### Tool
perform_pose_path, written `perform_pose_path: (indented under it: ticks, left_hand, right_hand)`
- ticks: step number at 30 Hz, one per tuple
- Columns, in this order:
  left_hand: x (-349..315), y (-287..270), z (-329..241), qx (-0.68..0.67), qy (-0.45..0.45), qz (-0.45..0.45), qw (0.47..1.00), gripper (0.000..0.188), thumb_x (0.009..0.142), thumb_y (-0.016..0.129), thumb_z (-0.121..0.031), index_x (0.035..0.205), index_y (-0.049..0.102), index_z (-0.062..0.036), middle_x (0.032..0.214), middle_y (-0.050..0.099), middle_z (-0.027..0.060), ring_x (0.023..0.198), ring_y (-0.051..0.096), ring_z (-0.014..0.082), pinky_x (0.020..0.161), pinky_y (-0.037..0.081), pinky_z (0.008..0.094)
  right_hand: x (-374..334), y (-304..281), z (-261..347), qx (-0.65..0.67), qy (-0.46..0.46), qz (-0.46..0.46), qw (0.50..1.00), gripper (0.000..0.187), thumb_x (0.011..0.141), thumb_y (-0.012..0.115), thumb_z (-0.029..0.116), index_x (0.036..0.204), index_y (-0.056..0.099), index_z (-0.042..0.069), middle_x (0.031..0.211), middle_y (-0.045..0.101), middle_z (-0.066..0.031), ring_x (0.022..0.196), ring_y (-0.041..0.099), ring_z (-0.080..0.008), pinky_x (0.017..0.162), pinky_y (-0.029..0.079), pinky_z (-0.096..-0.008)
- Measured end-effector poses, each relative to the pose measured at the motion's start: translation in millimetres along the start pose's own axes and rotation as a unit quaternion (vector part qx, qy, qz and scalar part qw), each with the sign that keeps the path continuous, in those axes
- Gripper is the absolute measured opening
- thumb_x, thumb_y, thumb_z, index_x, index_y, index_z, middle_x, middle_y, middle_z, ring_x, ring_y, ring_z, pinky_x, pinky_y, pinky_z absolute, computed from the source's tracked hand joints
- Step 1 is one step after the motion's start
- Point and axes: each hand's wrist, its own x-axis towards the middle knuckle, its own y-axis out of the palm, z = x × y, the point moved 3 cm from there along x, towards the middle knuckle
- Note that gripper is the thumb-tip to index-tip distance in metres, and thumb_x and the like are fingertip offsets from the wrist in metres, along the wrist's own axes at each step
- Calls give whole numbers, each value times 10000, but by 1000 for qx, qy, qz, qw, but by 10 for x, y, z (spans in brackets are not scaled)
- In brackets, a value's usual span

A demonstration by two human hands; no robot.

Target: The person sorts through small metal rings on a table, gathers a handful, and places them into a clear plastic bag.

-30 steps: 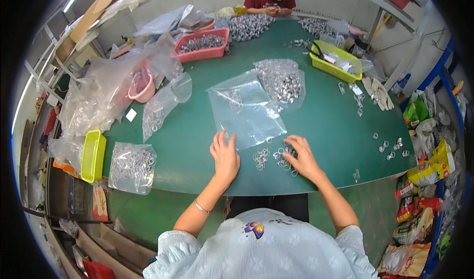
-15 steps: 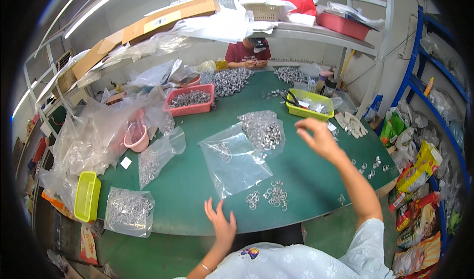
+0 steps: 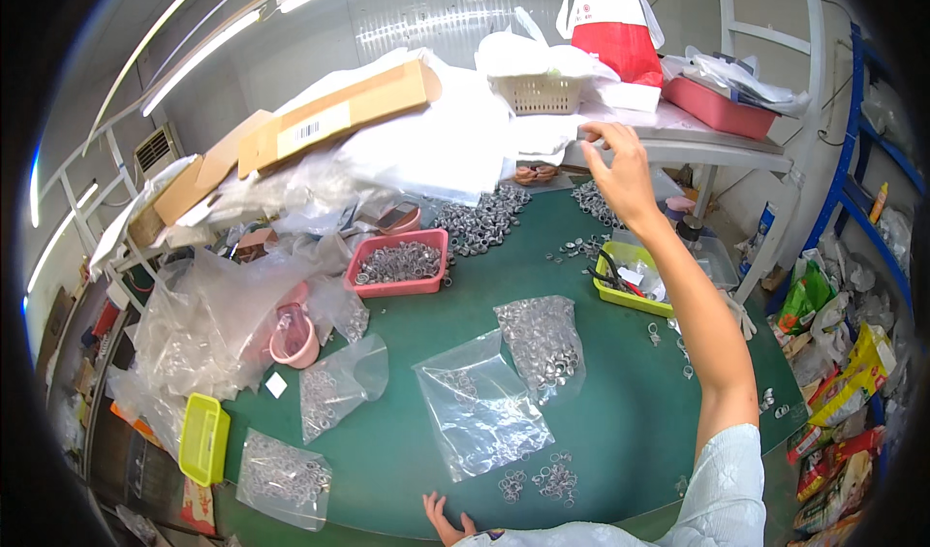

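Note:
My right hand [image 3: 622,174] is raised by the front edge of the shelf [image 3: 697,140], fingers curved and apart, with nothing seen in them. At the table's near edge lies my left hand [image 3: 448,522], fingers spread and empty; its wrist is out of sight. Ahead of it a flat clear plastic bag [image 3: 480,440] holds a few metal rings. A fuller clear bag of small metal rings [image 3: 541,343] touches its upper right side. Two small heaps of loose rings [image 3: 557,479] sit just below the flat bag on the green table [image 3: 387,474].
Pink basket of metal parts [image 3: 397,286], yellow-green basket with pliers [image 3: 635,300] and piled metal parts [image 3: 480,222] stand farther back. More ring bags [image 3: 283,479] and an upright green basket [image 3: 203,440] are left. Overhead, the shelf carries cardboard [image 3: 339,116] and a red-white bag [image 3: 615,38]. Another person's hands [image 3: 535,174] show beneath.
The view has tilted up. My right hand has risen from above the table to the shelf edge. My left hand now shows lower in the picture. The other person is mostly hidden by the shelf.

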Motion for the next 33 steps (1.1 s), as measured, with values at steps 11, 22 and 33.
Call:
perform_pose_path:
  ticks: [11, 22, 33]
  left_hand:
    - [3161, -16, -2379, -150, 243, -36, 958, 425, 698, 506, 131, 1107, 482, 17, 1192, 468, 202, 1178, 438, 367, 999, 334, 446]
    - [5828, 1259, -4177, -72, 379, 7, 923, 406, 795, 573, -17, 1192, 502, 18, 1158, 542, 206, 1084, 513, 356, 898, 430, 394]
    - [6480, 1775, -4658, 220, 425, 185, 858, 173, 781, 548, -38, 899, 672, -9, 939, 635, 179, 868, 596, 372, 778, 472, 418]
  right_hand:
    - [1499, 287, -407, -50, 5, 4, 999, 400, 782, 636, 191, 1110, 562, -26, 1025, 591, -219, 980, 526, -374, 861, 421, -431]
    - [1732, 631, -747, -47, 149, 121, 980, 200, 795, 575, 204, 850, 673, 39, 843, 653, -194, 802, 624, -373, 727, 490, -459]
    - [1635, 772, -951, 57, 190, 106, 974, 232, 790, 622, 227, 804, 654, -3, 903, 637, -213, 849, 616, -377, 777, 482, -447]
